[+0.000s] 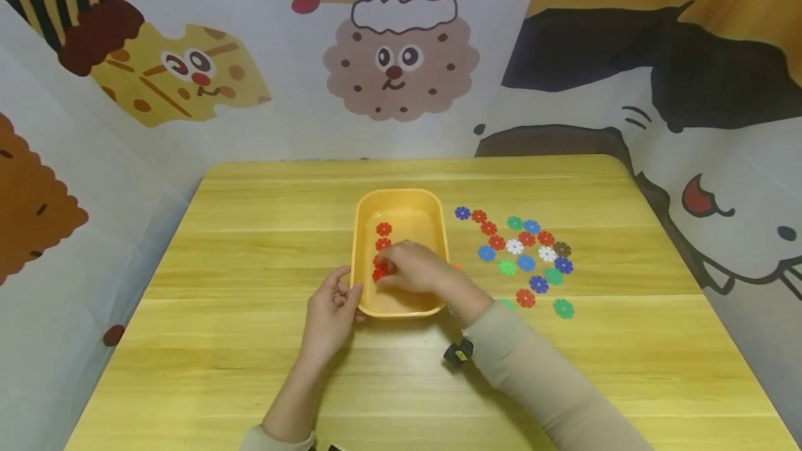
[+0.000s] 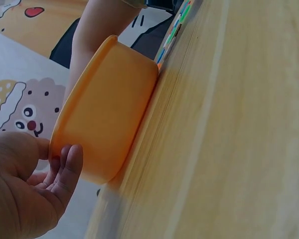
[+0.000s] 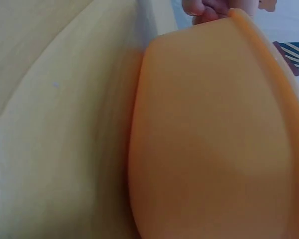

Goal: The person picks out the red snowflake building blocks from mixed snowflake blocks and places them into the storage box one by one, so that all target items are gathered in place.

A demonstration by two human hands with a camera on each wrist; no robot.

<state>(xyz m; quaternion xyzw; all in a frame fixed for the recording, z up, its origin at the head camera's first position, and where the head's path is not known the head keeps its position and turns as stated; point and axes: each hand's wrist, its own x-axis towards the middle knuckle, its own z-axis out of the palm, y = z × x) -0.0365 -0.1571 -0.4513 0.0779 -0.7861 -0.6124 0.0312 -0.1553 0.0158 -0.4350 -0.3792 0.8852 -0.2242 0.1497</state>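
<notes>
Your right hand (image 1: 416, 268) is inside the yellow tub (image 1: 366, 228), reaching in over its near right rim. The fingers are bent down onto a red flower disc (image 1: 379, 272) at the near left of the tub floor; whether they pinch it or only touch it, you cannot tell from the head view, since the hand covers the contact. Two more red discs (image 1: 383, 230) lie on the tub floor just beyond the fingertips, toward the far wall.

Your left hand (image 1: 330, 310) is at the tub's near left corner. Its thumb and loosely curled fingers touch the outer wall at the rim; the left wrist view shows the fingers (image 2: 70, 169) against the orange wall (image 2: 109, 109), not wrapped around it. The hand steadies the tub rather than grips it.

The tub stands flat on the wooden table (image 1: 250, 367), about midway across it. To the right of the tub, apart from it, a loose cluster of flower discs (image 1: 520, 256) lies flat on the table: red, blue, green, white and one brown. The nearest of them, a blue disc (image 1: 462, 213), is just beside the tub's far right corner. A green disc (image 1: 564, 308) is the farthest out, to the near right of the tub.

The right wrist view shows only the tub's outer wall (image 3: 209, 139) close up, with the left hand's fingertips (image 3: 209, 10) at its rim.

A small black object (image 1: 459, 353) sits by your right sleeve (image 1: 545, 381), on the near side of the tub.
</notes>
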